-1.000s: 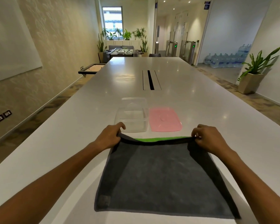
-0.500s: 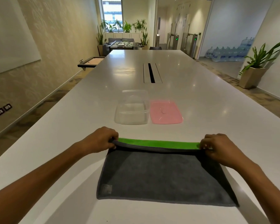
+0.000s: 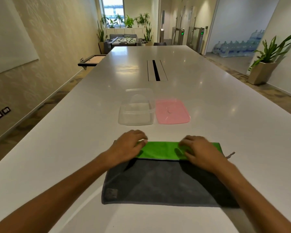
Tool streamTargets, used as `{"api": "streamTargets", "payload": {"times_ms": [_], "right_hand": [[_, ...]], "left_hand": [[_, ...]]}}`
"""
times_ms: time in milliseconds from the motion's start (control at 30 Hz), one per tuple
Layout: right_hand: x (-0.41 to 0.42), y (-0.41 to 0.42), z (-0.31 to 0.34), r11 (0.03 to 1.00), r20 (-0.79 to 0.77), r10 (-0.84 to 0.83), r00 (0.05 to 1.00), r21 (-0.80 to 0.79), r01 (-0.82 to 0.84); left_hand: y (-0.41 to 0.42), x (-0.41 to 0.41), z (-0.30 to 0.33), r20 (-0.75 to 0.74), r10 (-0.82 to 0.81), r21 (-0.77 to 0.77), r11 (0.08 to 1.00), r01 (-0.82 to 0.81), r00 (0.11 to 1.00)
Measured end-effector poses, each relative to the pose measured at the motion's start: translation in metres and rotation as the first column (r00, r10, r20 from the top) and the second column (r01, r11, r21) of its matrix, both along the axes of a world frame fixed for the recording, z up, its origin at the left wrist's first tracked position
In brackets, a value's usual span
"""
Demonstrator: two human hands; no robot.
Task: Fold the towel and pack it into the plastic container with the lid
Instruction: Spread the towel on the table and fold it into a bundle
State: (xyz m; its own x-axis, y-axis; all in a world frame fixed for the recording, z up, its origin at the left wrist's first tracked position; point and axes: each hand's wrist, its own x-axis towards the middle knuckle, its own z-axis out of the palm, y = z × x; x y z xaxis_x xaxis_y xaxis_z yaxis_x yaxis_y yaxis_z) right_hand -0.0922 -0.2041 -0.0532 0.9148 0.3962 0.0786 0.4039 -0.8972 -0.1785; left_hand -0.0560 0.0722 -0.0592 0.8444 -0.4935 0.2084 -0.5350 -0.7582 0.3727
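Observation:
A grey towel point(image 3: 158, 182) lies flat on the white table point(image 3: 71, 142) in front of me. Its far edge is turned over towards me as a green band point(image 3: 161, 150). My left hand point(image 3: 126, 145) rests palm down on the band's left end. My right hand point(image 3: 200, 150) lies palm down on the right part, fingers spread. Neither hand pinches the cloth. Beyond the towel stands the clear plastic container point(image 3: 136, 113), with nothing in it. Its pink lid point(image 3: 172, 111) lies flat on the table just to its right.
A cable slot point(image 3: 155, 70) runs along the table's middle farther back. A small hanging loop point(image 3: 230, 155) sticks out at the towel's right end. A potted plant point(image 3: 265, 64) stands on the floor to the right, water bottles point(image 3: 238, 47) behind it.
Both hands held the towel's far corners and drew that edge towards me, exposing the green side. They have since let go, moved inward and now lie flat on the folded band.

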Motion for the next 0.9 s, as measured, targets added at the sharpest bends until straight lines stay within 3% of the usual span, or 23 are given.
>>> {"api": "streamTargets", "payload": {"times_ms": [167, 267, 333, 433, 900], "right_hand": [[0.006, 0.069, -0.035, 0.997, -0.005, 0.068, 0.998, -0.04, -0.068], [0.005, 0.076, -0.053, 0.996, -0.052, 0.002, 0.999, -0.093, -0.007], [0.005, 0.072, -0.057, 0.995, -0.047, -0.033, 0.998, -0.095, 0.029], [0.005, 0.058, -0.057, 0.993, -0.049, -0.085, 0.995, -0.08, 0.081], [0.005, -0.02, -0.061, 0.946, -0.045, -0.306, 0.951, -0.125, 0.298]], "left_hand": [[-0.04, -0.001, -0.034, -0.083, 0.008, -0.067, 0.998, -0.013, 0.997], [-0.034, 0.0, -0.049, -0.099, 0.086, 0.13, 0.989, -0.072, 0.991], [-0.029, -0.003, -0.055, -0.067, 0.123, 0.253, 0.962, -0.102, 0.99], [-0.021, -0.002, -0.055, -0.057, 0.171, 0.312, 0.939, -0.145, 0.984], [0.014, 0.002, -0.058, -0.057, 0.298, 0.348, 0.9, -0.261, 0.953]]}}
